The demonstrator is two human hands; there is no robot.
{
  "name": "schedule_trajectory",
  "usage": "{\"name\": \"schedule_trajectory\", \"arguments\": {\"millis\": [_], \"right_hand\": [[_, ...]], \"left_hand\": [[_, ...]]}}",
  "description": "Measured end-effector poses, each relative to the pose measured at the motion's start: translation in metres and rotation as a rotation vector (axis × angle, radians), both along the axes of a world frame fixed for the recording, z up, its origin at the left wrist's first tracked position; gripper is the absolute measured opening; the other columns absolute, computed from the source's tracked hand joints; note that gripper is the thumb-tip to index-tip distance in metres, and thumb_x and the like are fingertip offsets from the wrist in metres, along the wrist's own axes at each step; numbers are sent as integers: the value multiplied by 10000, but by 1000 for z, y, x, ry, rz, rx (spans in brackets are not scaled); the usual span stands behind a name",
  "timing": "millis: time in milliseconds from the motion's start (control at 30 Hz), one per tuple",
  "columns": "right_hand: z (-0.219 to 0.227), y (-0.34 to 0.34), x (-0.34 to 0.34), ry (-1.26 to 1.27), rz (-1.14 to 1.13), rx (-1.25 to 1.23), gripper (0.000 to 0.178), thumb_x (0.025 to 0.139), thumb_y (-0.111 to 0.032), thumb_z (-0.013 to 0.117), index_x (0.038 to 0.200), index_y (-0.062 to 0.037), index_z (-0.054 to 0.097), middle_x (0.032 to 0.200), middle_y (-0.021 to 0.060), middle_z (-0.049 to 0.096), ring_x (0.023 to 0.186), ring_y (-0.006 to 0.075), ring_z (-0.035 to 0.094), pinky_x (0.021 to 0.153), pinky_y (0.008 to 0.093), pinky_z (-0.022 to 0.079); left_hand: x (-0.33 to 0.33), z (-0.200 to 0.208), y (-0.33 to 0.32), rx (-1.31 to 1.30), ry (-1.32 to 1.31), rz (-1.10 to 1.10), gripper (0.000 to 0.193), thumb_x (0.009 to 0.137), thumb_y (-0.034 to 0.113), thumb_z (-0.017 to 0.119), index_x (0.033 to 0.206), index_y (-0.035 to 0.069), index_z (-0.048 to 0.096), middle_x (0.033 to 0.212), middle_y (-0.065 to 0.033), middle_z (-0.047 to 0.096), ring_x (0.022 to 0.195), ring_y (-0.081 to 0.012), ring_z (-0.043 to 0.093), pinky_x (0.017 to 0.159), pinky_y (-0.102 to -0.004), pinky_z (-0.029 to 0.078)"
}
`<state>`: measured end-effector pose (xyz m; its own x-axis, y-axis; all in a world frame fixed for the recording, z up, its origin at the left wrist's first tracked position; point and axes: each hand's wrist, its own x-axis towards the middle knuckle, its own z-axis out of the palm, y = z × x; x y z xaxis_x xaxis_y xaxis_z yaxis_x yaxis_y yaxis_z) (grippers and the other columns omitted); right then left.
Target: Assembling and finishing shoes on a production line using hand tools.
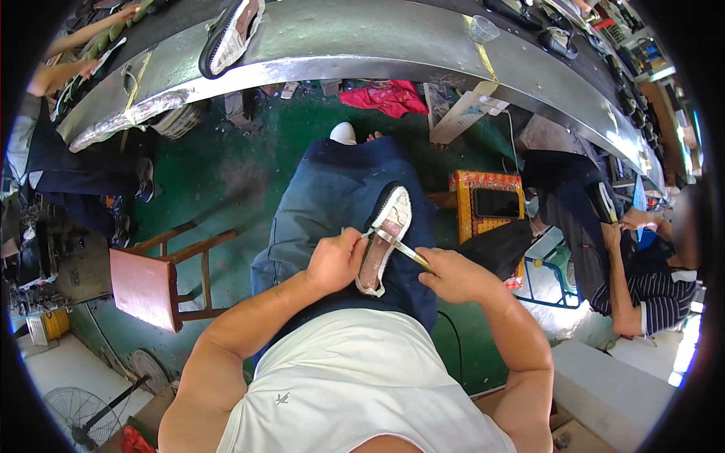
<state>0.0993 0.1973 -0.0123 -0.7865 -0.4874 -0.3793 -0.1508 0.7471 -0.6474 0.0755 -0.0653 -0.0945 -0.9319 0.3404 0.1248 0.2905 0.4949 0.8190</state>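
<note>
White sleeveless top (370,351) (small grey mark (282,398) on left chest), loose blue trousers (310,200).

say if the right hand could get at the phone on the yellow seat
Probably not straight away: the right hand has its grip on a tool, though the phone lies uncovered on the yellow seat, seemingly within reach.

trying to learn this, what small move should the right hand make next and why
Probably ease the metal tool slightly toward the edge of the shoe beside the left hand. The right hand grips the metal tool, whose far end lies over the shoe's upturned underside, and the left hand appears to pinch that edge, seemingly steadying it; contact there is too small to tell.
</note>
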Motion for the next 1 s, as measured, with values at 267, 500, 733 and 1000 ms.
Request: {"name": "schedule_trajectory", "arguments": {"millis": [267, 500, 733, 1000], "right_hand": [[46, -17, -58, -291, 248, 404, 258, 948, -213, 606, 965, 40, 650, 890, 258, 685, 876, 422, 678, 791, 512, 524], [-34, -23, -8, -87, -99, 34, 254, 947, -241, 635, 997, 5, 600, 866, 263, 674, 856, 459, 660, 769, 541, 509], [-50, -31, 13, -343, -336, -125, 279, 951, -235, 638, 1096, 0, 601, 870, 246, 637, 890, 425, 646, 783, 482, 500], [-53, -17, -15, -205, -245, -7, 213, 965, -208, 633, 1071, -23, 637, 827, 151, 689, 787, 295, 686, 715, 375, 527]], "left_hand": [[6, -72, 7, 449, -431, 85, 490, 1099, 305, 407, 1471, -14, 416, 1433, -164, 510, 1342, -235, 460, 1141, -339, 338], [4, -64, 3, 871, -944, -41, 799, 1065, 452, 463, 1628, 64, 51, 1639, -182, 222, 1512, -237, 213, 1226, -347, 170], [-1, -87, 11, 536, -591, 44, 772, 1018, 323, 594, 1615, 58, 183, 1569, -230, 353, 1463, -307, 332, 1192, -382, 275], [-1, -58, 20, 202, -314, 114, 682, 1008, 264, 579, 1574, 22, 286, 1441, -262, 516, 1362, -414, 465, 1126, -410, 376]]}}
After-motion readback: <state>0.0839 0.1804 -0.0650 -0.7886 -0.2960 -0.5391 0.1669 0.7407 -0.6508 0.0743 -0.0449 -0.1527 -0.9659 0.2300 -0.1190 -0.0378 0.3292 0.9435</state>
